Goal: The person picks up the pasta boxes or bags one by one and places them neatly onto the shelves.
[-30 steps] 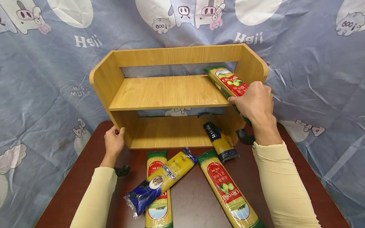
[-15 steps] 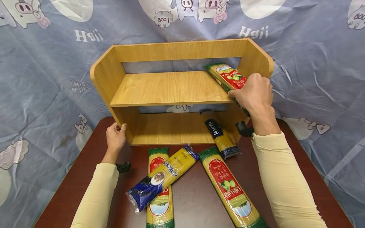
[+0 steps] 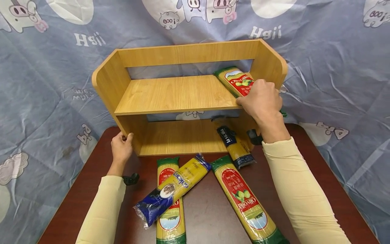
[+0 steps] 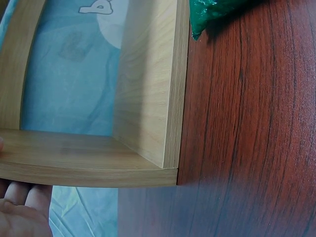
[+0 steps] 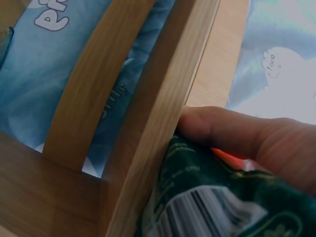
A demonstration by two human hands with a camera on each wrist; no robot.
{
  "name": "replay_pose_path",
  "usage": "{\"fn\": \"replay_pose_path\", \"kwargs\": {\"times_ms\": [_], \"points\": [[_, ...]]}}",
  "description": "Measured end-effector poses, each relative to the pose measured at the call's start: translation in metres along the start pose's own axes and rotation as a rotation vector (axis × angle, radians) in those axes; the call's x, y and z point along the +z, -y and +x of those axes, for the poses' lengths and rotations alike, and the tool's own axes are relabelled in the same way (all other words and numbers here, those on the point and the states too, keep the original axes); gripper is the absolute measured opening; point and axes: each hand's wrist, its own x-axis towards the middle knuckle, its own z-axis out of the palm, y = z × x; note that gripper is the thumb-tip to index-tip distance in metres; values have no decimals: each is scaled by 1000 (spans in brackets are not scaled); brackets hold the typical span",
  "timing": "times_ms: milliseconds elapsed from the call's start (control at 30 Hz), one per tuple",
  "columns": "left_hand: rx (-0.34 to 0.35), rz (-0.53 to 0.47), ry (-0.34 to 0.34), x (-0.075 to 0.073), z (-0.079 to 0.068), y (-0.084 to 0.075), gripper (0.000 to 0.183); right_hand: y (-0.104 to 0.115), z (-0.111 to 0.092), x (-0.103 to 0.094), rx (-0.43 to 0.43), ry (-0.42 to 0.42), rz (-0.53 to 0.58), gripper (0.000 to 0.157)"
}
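Observation:
My right hand (image 3: 263, 101) grips a green-and-yellow Olivoila spaghetti pack (image 3: 234, 80) from above, at the right end of the upper shelf. The pack's far end lies on the board, and its near end sticks out past the hand. In the right wrist view, the thumb touches the front edge of the shelf board, beside the pack's green underside (image 5: 180, 180) with a barcode. My left hand (image 3: 122, 148) holds the lower left side panel of the wooden shelf unit (image 3: 170, 96), thumb inside and fingers outside, as the left wrist view also shows.
A La Sicilia pasta pack (image 3: 233, 142) leans out of the lower shelf at right. On the dark red table (image 3: 207, 210), a blue-and-yellow Ankara pack (image 3: 175, 189) lies across one Olivoila pack (image 3: 170, 223). Another Olivoila pack (image 3: 243, 200) lies to the right. A printed cloth (image 3: 51, 84) hangs behind.
My right hand has shifted slightly left over the shelf. The pack's green near end, earlier hanging below the hand, now shows to its right. My left hand stays on the side panel.

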Motion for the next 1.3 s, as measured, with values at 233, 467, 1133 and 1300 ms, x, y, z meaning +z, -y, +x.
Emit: {"fn": "replay_pose_path", "kwargs": {"times_ms": [233,467,1133,1300], "points": [[1,-3,5,3,-2,1,20,-2,-6,6,-3,-17,-14,71],[11,-7,1,3,-2,1,20,-4,-10,7,-24,-40,2,76],[9,-7,-2,-1,-2,-1,21,-1,-44,-19,-138,-47,103,141],[8,-2,-4,-1,-1,-1,21,-5,-59,-26,-171,-92,174,142]]}}
